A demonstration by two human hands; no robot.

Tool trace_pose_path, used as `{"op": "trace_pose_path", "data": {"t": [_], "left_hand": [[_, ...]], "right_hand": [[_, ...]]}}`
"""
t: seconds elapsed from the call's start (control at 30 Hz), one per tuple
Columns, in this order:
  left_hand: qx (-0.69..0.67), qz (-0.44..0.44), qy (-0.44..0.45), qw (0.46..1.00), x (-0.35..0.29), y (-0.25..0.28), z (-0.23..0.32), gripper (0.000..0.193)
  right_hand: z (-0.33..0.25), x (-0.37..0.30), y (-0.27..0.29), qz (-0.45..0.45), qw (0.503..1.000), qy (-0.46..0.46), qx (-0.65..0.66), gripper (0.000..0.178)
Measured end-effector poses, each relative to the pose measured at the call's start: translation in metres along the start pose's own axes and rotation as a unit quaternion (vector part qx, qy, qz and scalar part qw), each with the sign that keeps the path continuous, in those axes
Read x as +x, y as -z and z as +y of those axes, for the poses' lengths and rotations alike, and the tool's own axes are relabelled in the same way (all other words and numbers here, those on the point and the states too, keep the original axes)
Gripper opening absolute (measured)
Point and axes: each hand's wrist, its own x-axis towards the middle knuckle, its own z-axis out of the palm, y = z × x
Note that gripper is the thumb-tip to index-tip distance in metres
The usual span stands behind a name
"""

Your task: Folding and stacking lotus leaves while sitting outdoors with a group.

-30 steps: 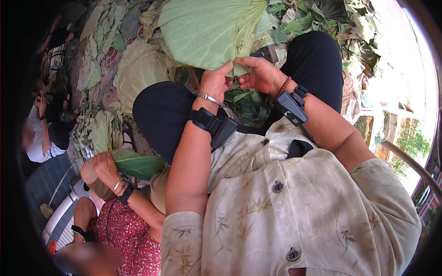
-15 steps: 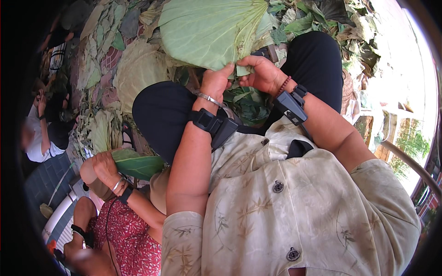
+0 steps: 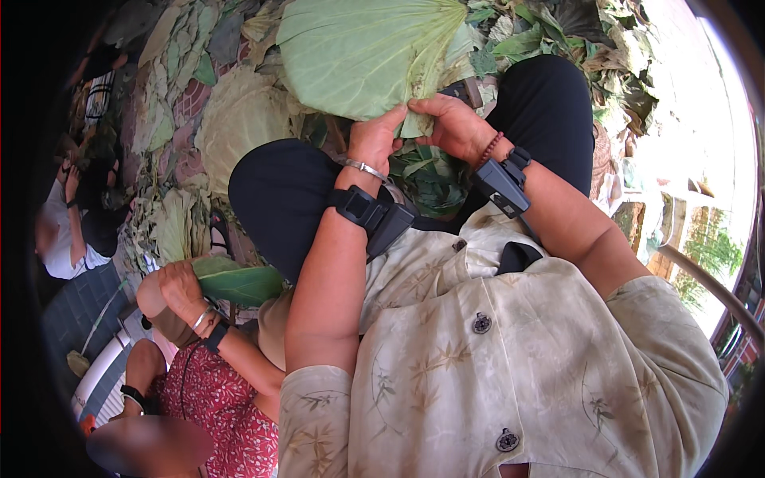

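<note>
A large pale green lotus leaf [image 3: 358, 60] spreads in front of my knees, its veins fanning out from the upper right. My left hand [image 3: 374, 139] pinches its near edge, the thumb lying on top. Close beside it, my right hand [image 3: 454, 125] grips the same edge, thumb on the leaf and fingers curled beneath. The two thumb tips almost meet. Part of the fingers of both hands is hidden under the leaf. Below the hands, between my legs, lie darker green leaf pieces [image 3: 434, 182].
Dried and green leaves [image 3: 179, 76] cover the ground around me, with a wide tan leaf [image 3: 243, 119] left of my hands. At lower left, a co-worker in a red patterned top [image 3: 211, 406] holds a folded green leaf [image 3: 243, 284]. Another person [image 3: 76, 227] sits farther left.
The leaf has shifted very slightly in my hands, and both hands keep hold of its edge. The co-worker at lower left has leaned farther into view.
</note>
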Motion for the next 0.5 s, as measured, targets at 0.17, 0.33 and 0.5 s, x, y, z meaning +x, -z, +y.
{"op": "trace_pose_path", "data": {"t": [0.17, 0.33, 0.5], "left_hand": [[0.020, 0.006, -0.006, 1.000, -0.0015, -0.0003, -0.0007, 0.015], [0.044, -0.009, 0.014, 0.999, -0.0015, -0.0003, 0.0002, 0.017], [-0.099, -0.025, 0.057, 0.993, 0.0028, -0.0008, 0.0025, 0.023]], "right_hand": [[0.0002, 0.0045, 0.0037, 0.014, 1.000, -0.016, 0.008, 0.018], [-0.0017, 0.0041, 0.0084, -0.014, 0.998, -0.046, 0.032, 0.022], [-0.0008, 0.0007, 0.0015, -0.008, 0.999, -0.029, 0.025, 0.023]]}}
